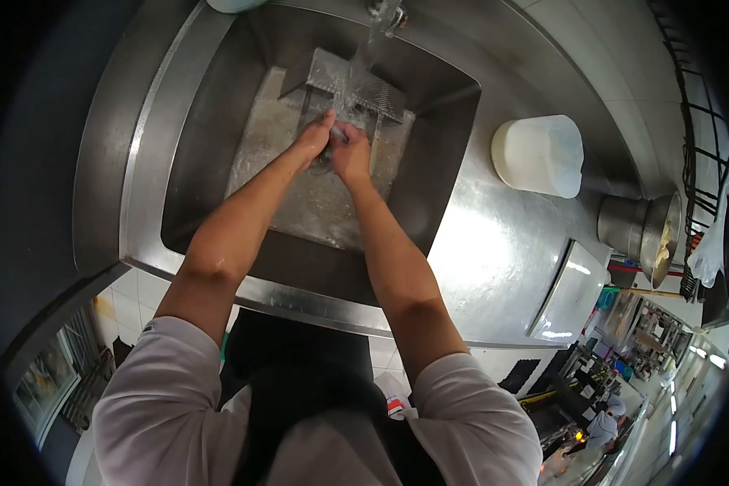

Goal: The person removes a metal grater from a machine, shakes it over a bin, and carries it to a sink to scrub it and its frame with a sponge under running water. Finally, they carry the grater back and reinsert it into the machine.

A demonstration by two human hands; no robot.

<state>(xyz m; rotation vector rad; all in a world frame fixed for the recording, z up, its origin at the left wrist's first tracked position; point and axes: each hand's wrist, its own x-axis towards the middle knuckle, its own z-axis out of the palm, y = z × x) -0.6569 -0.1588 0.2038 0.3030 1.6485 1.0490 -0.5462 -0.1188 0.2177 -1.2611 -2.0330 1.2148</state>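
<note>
My left hand [315, 139] and my right hand [351, 151] meet over the deep metal sink [194, 190], under the stream of water [367, 50] from the tap [387, 14]. The fingers of both are curled in. Something may be pinched between them, but splashing water and the fingers hide it. Just beyond my hands, a perforated metal piece [332, 73], perhaps a strainer insert, stands raised in the basin. Beneath lies a wet, pale sheet or sink floor [300, 206] with specks on it.
On the steel counter to the right stand a white plastic container [540, 156] and, farther off, a metal pot [622, 225] beside a metal bowl [660, 235] with pale food. A flat metal panel [571, 292] lies near the counter's edge. A person [603, 425] is in the far background.
</note>
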